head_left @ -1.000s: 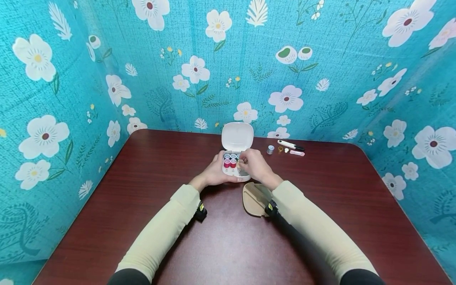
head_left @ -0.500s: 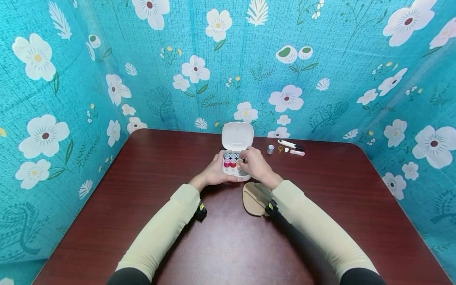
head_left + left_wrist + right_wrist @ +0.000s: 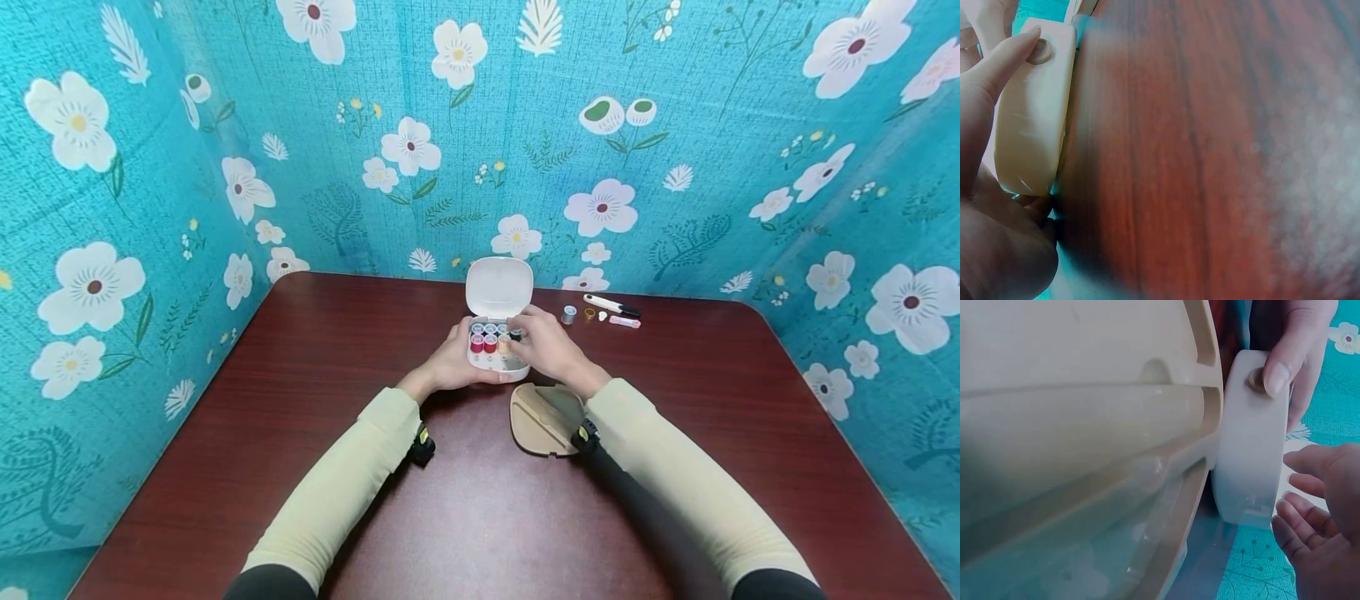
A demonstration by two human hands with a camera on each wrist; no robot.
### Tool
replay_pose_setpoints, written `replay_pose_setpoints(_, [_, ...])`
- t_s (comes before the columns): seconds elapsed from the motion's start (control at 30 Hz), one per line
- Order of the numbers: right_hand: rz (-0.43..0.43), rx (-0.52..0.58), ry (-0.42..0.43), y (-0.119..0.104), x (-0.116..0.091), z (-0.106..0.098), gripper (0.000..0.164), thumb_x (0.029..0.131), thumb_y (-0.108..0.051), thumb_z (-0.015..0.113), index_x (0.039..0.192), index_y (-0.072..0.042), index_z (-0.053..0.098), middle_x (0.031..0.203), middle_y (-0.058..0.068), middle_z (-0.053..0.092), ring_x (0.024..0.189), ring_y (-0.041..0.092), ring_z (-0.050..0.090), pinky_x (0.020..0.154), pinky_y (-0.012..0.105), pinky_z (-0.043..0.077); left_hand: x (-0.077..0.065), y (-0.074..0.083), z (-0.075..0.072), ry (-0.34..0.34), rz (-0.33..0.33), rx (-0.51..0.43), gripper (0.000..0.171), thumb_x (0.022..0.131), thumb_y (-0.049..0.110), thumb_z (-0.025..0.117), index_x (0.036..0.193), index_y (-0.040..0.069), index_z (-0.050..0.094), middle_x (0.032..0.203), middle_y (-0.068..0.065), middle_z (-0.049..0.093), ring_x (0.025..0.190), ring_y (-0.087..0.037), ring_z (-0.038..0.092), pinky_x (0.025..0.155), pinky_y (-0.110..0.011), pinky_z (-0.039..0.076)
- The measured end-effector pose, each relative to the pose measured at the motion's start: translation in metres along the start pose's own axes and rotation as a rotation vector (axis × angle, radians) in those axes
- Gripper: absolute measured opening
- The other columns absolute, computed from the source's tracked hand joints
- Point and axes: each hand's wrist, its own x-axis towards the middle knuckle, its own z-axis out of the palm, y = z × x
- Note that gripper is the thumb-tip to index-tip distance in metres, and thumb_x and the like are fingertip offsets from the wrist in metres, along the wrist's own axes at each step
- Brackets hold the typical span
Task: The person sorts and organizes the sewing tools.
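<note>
A white sewing box [image 3: 499, 363] stands on the table with its lid [image 3: 499, 287] raised at the back. My left hand [image 3: 450, 365] grips its left side, thumb [image 3: 1015, 50] over the front beside the round clasp [image 3: 1040, 52]. Inside are rows of thread spools: two pink-red spools [image 3: 483, 344] and a beige spool [image 3: 504, 344] in front, blue-topped ones [image 3: 483, 330] behind. My right hand [image 3: 551, 343] is at the box's right side, fingertips near a dark spool [image 3: 516, 335]. In the right wrist view its fingers [image 3: 1304, 519] are loosely bent, with nothing seen between them.
A beige divided tray [image 3: 536, 425] lies in front of the box, under my right wrist. Back right are a pale blue spool [image 3: 569, 315], a gold ring-like piece [image 3: 590, 314], a small white piece [image 3: 602, 317], a white-and-black tool [image 3: 603, 304] and a pink item [image 3: 625, 322].
My right hand lets go of the beige spool in the front row and shifts slightly right, showing more of that spool and the dark one. The left hand stays on the box.
</note>
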Motion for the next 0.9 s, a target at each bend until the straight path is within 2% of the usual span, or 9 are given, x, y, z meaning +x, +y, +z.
replay_pose_setpoints(0.2, [-0.017,0.011,0.007,0.007,-0.004,-0.005,0.026,0.090,-0.007,0.072,0.113,0.004,0.074,0.111,0.016,0.065,0.096,0.033,0.062,0.082,0.042,0.053,0.000,0.000,0.000,0.019,0.021,-0.014,0.116,0.066,0.044,0.096,0.152,0.009,0.027,0.138,-0.013,0.041,0.122,-0.026,0.049,0.107,-0.042,0.041])
replay_pose_setpoints(0.47, [0.019,0.017,0.028,0.023,-0.012,-0.008,0.021,0.091,-0.009,0.071,0.110,0.002,0.074,0.110,0.015,0.066,0.101,0.033,0.063,0.090,0.047,0.052,-0.001,0.000,0.001,0.019,0.023,-0.015,0.116,0.065,0.042,0.097,0.151,0.009,0.027,0.138,-0.014,0.041,0.123,-0.026,0.048,0.108,-0.042,0.040])
replay_pose_setpoints(0.8, [0.063,-0.002,0.060,0.054,-0.025,-0.015,0.018,0.094,-0.012,0.071,0.108,0.000,0.073,0.107,0.016,0.066,0.098,0.032,0.065,0.088,0.050,0.053,0.001,-0.001,0.002,0.022,0.013,0.000,0.117,0.065,0.043,0.097,0.152,0.010,0.027,0.138,-0.013,0.041,0.125,-0.025,0.047,0.109,-0.041,0.040])
replay_pose_setpoints(0.9, [0.102,-0.019,0.075,0.063,-0.027,-0.019,0.020,0.094,-0.012,0.071,0.110,0.000,0.072,0.112,0.018,0.063,0.100,0.034,0.064,0.090,0.051,0.052,0.001,-0.001,0.002,0.030,0.021,-0.002,0.117,0.064,0.043,0.097,0.152,0.009,0.028,0.138,-0.014,0.042,0.125,-0.026,0.047,0.108,-0.042,0.040])
